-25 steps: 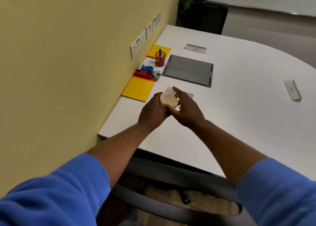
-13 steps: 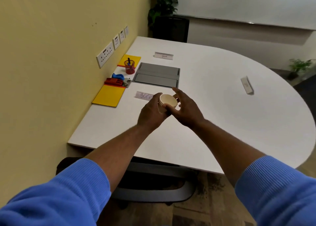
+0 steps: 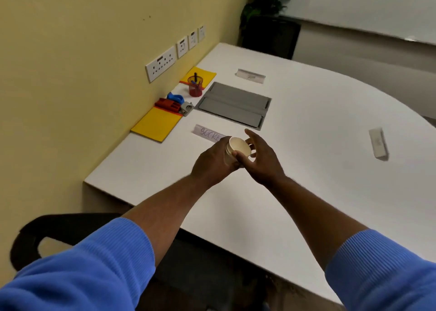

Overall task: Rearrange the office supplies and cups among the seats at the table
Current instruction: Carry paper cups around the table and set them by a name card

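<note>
A cream paper cup (image 3: 238, 147), possibly a stack, is held above the white table (image 3: 330, 169) near its front left corner. My left hand (image 3: 212, 163) grips the cup's side from the left. My right hand (image 3: 260, 160) pinches its rim with thumb and fingers from the right. By the wall lie two yellow pads (image 3: 157, 125), a red stapler (image 3: 168, 105), a blue tape dispenser (image 3: 175, 97) and a red pen cup (image 3: 195, 88) holding pens.
A grey flap panel (image 3: 233, 104) is set into the table. Name cards stand near me (image 3: 207, 132), at the far side (image 3: 250, 75) and at the right (image 3: 378, 144). A black chair (image 3: 59, 230) sits at the near left. Wall sockets (image 3: 161, 63) line the yellow wall.
The camera has swung back and to the right, showing more of the table and chair. Both hands still hold the cup together in much the same pose.
</note>
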`<state>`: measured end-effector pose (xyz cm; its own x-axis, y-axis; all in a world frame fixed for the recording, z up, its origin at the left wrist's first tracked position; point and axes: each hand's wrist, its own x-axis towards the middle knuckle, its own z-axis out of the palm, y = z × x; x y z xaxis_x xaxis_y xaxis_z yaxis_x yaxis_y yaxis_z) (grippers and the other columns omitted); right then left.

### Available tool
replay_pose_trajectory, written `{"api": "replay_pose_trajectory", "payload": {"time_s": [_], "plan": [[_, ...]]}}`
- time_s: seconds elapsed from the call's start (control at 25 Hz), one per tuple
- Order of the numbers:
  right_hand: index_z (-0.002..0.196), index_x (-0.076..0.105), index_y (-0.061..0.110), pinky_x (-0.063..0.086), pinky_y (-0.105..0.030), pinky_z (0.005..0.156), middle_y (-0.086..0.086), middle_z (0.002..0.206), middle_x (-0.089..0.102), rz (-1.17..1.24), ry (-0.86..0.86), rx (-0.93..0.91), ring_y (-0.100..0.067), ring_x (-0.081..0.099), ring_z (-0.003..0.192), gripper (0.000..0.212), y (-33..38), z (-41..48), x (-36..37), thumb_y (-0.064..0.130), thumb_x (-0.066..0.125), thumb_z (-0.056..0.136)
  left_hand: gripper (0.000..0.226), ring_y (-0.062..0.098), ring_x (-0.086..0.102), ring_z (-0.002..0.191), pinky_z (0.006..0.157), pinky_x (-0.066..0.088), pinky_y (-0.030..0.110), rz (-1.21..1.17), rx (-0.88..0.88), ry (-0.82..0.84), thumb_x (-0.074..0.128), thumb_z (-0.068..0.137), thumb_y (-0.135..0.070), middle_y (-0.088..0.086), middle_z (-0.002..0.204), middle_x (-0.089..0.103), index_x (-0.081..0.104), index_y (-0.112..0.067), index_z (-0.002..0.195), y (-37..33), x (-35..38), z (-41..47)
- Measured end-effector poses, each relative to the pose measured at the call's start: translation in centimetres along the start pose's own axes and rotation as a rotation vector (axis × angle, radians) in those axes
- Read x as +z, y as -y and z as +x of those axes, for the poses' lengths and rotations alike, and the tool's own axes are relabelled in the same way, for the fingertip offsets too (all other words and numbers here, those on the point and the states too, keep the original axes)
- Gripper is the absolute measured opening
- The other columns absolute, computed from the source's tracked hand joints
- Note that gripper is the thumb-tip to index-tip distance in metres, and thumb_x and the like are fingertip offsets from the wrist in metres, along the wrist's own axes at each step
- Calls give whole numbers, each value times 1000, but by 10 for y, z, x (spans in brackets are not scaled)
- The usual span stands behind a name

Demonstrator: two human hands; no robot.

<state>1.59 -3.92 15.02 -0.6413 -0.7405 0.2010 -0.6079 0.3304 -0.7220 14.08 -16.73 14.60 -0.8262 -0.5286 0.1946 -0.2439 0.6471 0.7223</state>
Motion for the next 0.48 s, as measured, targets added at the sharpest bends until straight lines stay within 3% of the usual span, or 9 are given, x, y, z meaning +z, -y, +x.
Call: {"api": "replay_pose_trajectory", "payload": {"time_s": [0.16, 0.4, 0.48], "plan": [[153, 37, 29, 55, -34, 91, 11, 128, 55, 68, 157, -96, -5, 56, 110, 85, -65, 32, -23, 56, 74, 82, 80, 21, 61, 124, 99, 55, 39, 81, -130, -46, 80, 81, -53, -2, 139, 61, 43, -26, 147, -19, 57, 24], [151, 41, 29, 50, -24, 88, 12, 125, 56, 113, 238, -109, -3, 55, 107, 80, -143, 69, -55, 64, 67, 83, 85, 14, 60, 125, 101, 51, 29, 73, -306, 2, 86, 75, -48, -11, 141, 60, 42, -32, 146, -38, 128, 51], [149, 42, 29, 48, -22, 88, 12, 125, 56, 144, 233, -94, -3, 55, 108, 77, -161, 79, -55, 62, 66, 84, 87, 15, 59, 126, 102, 51, 32, 92, -350, 36, 86, 75, -50, -11, 141, 59, 42, -31, 147, -33, 147, 59]]}}
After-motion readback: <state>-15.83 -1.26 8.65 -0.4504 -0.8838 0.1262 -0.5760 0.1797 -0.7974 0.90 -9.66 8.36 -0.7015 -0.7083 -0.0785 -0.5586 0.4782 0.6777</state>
